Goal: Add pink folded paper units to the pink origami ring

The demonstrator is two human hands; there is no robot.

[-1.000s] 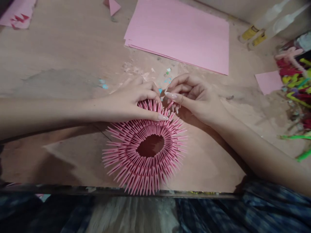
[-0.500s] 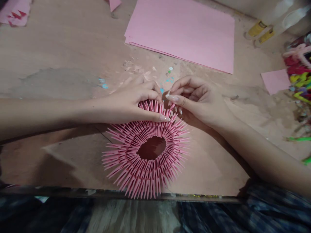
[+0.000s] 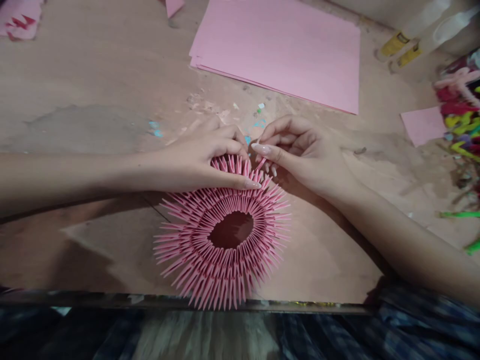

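A ring of folded pink paper pieces (image 3: 221, 265), spiky all round with an open middle, lies at the near edge of the table. My left hand (image 3: 213, 157) grips its far side, thumb across the spikes and fingers curled behind. At the ring's far right rim, my right hand (image 3: 296, 150) pinches a small folded paper piece (image 3: 261, 162) between thumb and forefinger. The piece's lower end meets the spikes; whether it is seated among them I cannot tell.
A stack of pink paper sheets (image 3: 277, 55) lies at the back. Two glue bottles (image 3: 393, 45) stand back right, near a small pink square (image 3: 423, 125) and a heap of colourful pipe cleaners (image 3: 461, 120). Blue paper scraps (image 3: 155, 129) dot the table (image 3: 93, 75).
The whole view has shifted slightly. My right hand and the folded piece tilt a little closer to the ring, while my left hand keeps its grip.
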